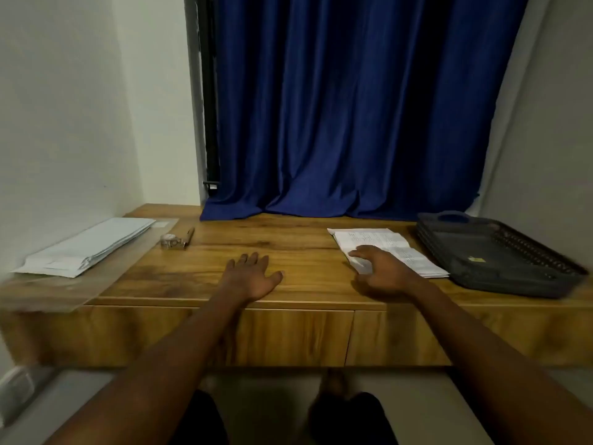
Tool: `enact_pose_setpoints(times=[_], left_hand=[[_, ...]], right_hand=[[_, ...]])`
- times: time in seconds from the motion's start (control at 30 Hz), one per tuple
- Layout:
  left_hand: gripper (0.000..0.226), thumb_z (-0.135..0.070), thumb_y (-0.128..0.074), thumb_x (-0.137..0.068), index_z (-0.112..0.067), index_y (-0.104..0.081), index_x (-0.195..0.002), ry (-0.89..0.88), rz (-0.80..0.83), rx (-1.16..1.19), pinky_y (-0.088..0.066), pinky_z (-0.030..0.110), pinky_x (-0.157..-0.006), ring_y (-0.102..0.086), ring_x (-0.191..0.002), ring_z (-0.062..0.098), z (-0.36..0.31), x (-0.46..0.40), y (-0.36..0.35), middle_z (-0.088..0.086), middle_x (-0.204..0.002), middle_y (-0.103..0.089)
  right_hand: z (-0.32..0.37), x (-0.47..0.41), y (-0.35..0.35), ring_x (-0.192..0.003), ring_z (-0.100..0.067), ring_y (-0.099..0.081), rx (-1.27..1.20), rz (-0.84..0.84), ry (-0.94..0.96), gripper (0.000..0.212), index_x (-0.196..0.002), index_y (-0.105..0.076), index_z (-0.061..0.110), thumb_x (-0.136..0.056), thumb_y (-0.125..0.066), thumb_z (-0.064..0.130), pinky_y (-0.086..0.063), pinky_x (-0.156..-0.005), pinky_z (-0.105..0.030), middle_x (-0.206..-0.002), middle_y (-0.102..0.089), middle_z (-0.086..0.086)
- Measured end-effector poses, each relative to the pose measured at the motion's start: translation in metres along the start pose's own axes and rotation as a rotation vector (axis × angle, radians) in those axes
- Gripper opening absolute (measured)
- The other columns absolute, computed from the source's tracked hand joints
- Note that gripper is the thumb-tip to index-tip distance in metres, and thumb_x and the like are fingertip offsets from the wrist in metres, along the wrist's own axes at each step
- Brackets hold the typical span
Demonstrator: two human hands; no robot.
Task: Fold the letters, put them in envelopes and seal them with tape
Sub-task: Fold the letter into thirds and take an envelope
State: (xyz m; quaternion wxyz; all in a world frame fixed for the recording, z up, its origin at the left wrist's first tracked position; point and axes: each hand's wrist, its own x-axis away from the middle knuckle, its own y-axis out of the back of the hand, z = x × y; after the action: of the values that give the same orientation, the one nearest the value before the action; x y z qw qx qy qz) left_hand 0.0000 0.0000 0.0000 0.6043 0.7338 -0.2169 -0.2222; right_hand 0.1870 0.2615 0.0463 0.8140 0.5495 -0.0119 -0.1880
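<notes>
Hands (248, 274) open, right perhaps touching letters (394, 248)

The middle of the wooden desk (298, 239) lay bare from front edge to the blue curtain (346, 123) at the back. Towards the left edge, a stack of white envelopes (86, 248), a clear tape roll (169, 241) and a pen (189, 236) took up room. Towards the right edge, printed white letters (401, 248) and a dark plastic tray (494, 255) blocked passage.
</notes>
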Motion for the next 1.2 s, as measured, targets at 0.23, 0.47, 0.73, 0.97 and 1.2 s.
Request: enact_pose_setpoints(times=[0.23, 0.47, 0.73, 0.97, 1.2], left_hand=[[0.085, -0.078, -0.022, -0.096, -0.028, -0.016, -0.164, 0.009, 0.0, -0.012, -0.007, 0.051, -0.126, -0.007, -0.159, 0.027, 0.001, 0.001, 0.001, 0.004, -0.172, -0.01], [0.086, -0.079, -0.022, -0.095, -0.028, -0.018, -0.164, 0.006, -0.012, -0.026, -0.008, 0.051, -0.126, -0.01, -0.158, 0.027, 0.004, 0.0, 0.0, 0.004, -0.172, -0.012], [0.086, -0.079, -0.023, -0.094, -0.027, -0.021, -0.163, -0.001, -0.035, 0.003, -0.008, 0.051, -0.126, -0.011, -0.158, 0.028, 0.006, 0.0, -0.003, 0.005, -0.172, -0.014], [0.085, -0.077, -0.025, -0.095, -0.026, -0.021, -0.163, -0.008, -0.038, 0.01, -0.008, 0.052, -0.126, -0.01, -0.158, 0.028, 0.003, 0.0, -0.003, 0.006, -0.172, -0.013], [0.085, -0.077, -0.025, -0.095, -0.027, -0.02, -0.164, -0.014, -0.04, 0.027, -0.006, 0.051, -0.126, -0.009, -0.159, 0.027, 0.004, 0.0, -0.002, 0.004, -0.172, -0.012]], right_hand=[[-0.03, 0.0, 0.004, -0.11, -0.014, -0.06, 0.185, 0.003, -0.083, 0.035, -0.128, -0.067, 0.028, -0.096, -0.059, 0.039, -0.052, -0.095, -0.036, -0.134, -0.065, 0.002], [-0.012, -0.018, -0.006, -0.079, -0.005, -0.058, 0.231, -0.151, -0.083, 0.017, -0.084, -0.069, 0.035, -0.089, -0.07, 0.051, -0.04, -0.061, -0.023, -0.095, -0.071, 0.014], [-0.001, -0.046, -0.003, -0.084, -0.01, -0.066, 0.035, 0.033, -0.198, 0.029, -0.074, -0.076, 0.023, -0.069, -0.091, 0.047, -0.052, -0.073, -0.032, -0.078, -0.075, 0.008], [-0.009, -0.045, 0.01, -0.066, -0.014, -0.055, 0.04, 0.054, -0.148, 0.026, -0.075, -0.077, 0.004, -0.09, -0.075, 0.025, -0.041, -0.063, -0.028, -0.062, -0.06, -0.002], [-0.015, -0.042, 0.005, -0.061, -0.012, -0.058, -0.154, -0.077, -0.204, 0.026, -0.068, -0.076, 0.008, -0.076, -0.089, 0.029, -0.045, -0.061, -0.028, -0.062, -0.067, -0.005]])
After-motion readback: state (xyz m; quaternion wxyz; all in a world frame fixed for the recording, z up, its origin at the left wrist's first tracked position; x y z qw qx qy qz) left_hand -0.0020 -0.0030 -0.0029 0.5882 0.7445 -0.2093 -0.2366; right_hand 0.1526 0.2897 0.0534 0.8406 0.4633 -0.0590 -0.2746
